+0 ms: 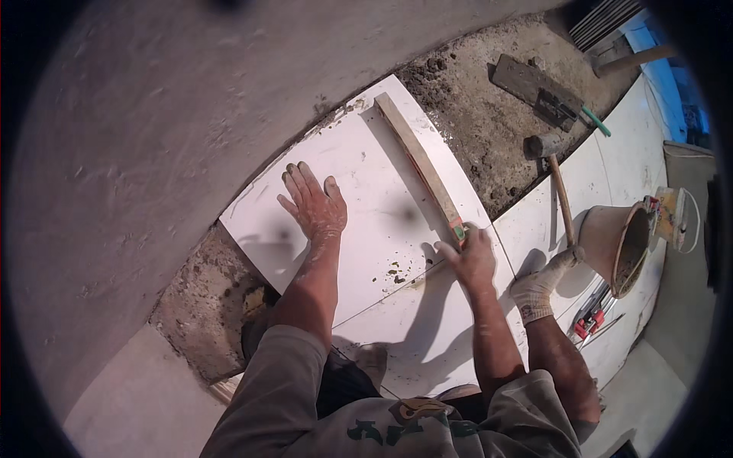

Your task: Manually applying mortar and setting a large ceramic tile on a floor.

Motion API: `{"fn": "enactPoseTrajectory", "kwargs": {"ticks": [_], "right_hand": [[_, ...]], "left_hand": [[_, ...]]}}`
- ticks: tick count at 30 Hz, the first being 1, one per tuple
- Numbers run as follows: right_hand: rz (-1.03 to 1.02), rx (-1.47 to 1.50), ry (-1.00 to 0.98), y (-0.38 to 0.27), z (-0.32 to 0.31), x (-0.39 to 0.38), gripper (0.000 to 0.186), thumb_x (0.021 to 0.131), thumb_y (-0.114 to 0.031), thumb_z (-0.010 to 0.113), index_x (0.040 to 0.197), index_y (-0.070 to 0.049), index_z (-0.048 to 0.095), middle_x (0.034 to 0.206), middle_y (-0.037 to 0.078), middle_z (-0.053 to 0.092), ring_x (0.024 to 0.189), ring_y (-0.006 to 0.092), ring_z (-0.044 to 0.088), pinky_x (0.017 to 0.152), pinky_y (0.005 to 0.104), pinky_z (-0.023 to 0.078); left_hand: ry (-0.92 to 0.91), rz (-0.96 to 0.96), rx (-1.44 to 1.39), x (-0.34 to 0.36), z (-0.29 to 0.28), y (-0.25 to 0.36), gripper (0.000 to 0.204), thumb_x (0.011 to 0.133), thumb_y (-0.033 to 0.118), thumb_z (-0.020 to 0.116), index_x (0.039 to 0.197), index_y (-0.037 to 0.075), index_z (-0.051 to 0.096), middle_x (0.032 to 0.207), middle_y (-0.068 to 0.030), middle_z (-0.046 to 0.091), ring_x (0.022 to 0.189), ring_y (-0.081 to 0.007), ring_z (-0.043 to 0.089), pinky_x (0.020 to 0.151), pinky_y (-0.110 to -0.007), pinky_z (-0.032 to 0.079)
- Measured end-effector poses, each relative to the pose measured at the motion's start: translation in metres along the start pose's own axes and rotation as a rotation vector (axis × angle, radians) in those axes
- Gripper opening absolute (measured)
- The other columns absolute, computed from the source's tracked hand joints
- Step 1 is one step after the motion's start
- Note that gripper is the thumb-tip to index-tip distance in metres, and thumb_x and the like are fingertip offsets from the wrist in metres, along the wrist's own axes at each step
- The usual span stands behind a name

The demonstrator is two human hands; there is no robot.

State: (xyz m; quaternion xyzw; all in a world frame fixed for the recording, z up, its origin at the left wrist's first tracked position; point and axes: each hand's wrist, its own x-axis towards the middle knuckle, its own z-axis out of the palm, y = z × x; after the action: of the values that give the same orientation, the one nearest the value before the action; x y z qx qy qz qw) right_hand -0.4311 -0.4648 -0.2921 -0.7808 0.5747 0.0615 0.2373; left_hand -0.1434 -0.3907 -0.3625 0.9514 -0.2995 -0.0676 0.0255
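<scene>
My left hand (311,204) lies flat with fingers spread on a large white tile (355,202) beside the wall. My right hand (473,261) grips the near end of a long, dusty spirit level (416,156), its fingertips by a green and red part. Its thumb sticks out to the left. The level lies slantwise across the tile toward the far edge. Dark mortar specks (395,271) dot the tile between my hands. To the right, another person's gloved hand (540,288) is at the handle end of a mallet (563,191).
A grey wall (153,122) runs along the left. Rough mortar (481,114) borders the tile, with a trowel (538,88) on it. At right stand a bucket (615,248) and a smaller yellowish pail (672,217). Near the bucket lies a red-handled tool (589,322).
</scene>
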Motion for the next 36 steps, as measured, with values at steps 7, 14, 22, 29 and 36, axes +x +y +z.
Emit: {"fn": "enactPoseTrajectory", "kwargs": {"ticks": [7,14,22,29,36], "right_hand": [[0.112,0.586,-0.096,0.008,-0.046,0.017,0.029,0.079,-0.02,0.074,0.099,-0.003,0.063,0.084,0.014,0.064,0.078,0.0232,0.063,0.073,0.035,0.048],[0.152,0.05,0.017,-0.01,-0.237,0.01,0.025,0.081,-0.021,0.069,0.087,0.002,0.06,0.066,0.01,0.057,0.063,0.0141,0.052,0.061,0.0327,0.045],[0.335,0.539,-0.074,0.043,-0.265,-0.025,0.046,0.094,-0.038,0.06,0.115,0.003,0.063,0.094,0.008,0.067,0.08,0.0121,0.061,0.069,0.0268,0.049],[0.512,0.807,-0.357,0.071,-0.194,-0.062,0.071,0.097,-0.064,0.027,0.088,-0.003,0.063,0.055,0.001,0.051,0.04,0.0109,0.045,0.037,0.0267,0.038],[0.509,0.786,-0.403,0.061,-0.19,-0.116,0.076,0.097,-0.066,0.022,0.085,-0.003,0.063,0.053,0.004,0.053,0.045,0.0139,0.051,0.046,0.0286,0.042]], "left_hand": [[-0.054,-0.011,-0.058,0.0,-0.007,-0.004,0.067,0.098,0.041,0.038,0.152,0.007,0.018,0.159,-0.0115,0.016,0.147,-0.0256,0.009,0.116,-0.055,0.006],[0.079,0.051,-0.117,-0.002,-0.004,-0.009,0.065,0.097,0.041,0.042,0.149,0.004,0.024,0.155,-0.0136,0.024,0.145,-0.0281,0.017,0.113,-0.059,0.014],[0.155,0.068,-0.146,-0.002,0.001,-0.011,0.066,0.098,0.042,0.042,0.15,0.006,0.024,0.157,-0.0119,0.021,0.146,-0.0269,0.016,0.113,-0.059,0.013],[0.134,0.097,-0.062,-0.003,0.0,-0.009,0.064,0.099,0.042,0.038,0.149,0.004,0.025,0.156,-0.0145,0.023,0.145,-0.0279,0.017,0.112,-0.06,0.015],[0.054,0.069,-0.027,-0.003,-0.001,-0.007,0.064,0.1,0.043,0.036,0.15,0.006,0.022,0.158,-0.0117,0.019,0.147,-0.0269,0.014,0.113,-0.06,0.015]]}}
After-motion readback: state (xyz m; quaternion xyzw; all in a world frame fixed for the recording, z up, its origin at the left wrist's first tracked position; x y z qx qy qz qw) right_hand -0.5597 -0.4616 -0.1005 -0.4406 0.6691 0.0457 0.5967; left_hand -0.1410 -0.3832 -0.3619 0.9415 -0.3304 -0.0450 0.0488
